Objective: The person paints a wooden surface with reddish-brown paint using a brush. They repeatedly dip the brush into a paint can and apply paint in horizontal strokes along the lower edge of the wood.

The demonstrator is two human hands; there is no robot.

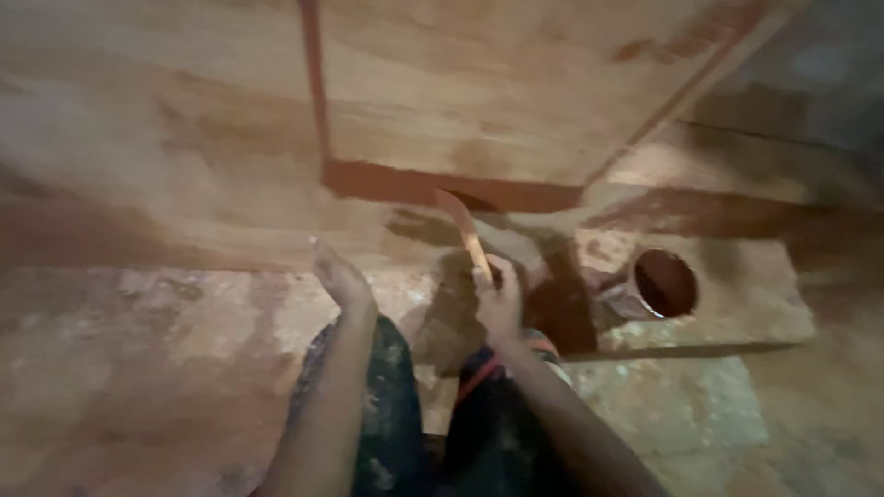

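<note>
- Here the right hand (498,299) is clenched round the handle of a paintbrush (463,230), whose tip meets the red-brown painted band (442,187) on a wooden panel (460,92).
- The left hand (339,276) is released — fingers straight, holding nothing, just above the pale floor slab (138,322).
- A small paint tin (656,285) with dark red inside stands to the right of the brush hand, on a paint-spattered board (755,304).
- The person's knees, in dark speckled trousers (391,405), show below — blurred.

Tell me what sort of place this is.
Probably a rough workshop or building site where wood is being painted: a large wooden panel with red-brown painted edges, an open paint tin, and a brush in the right hand.
</note>
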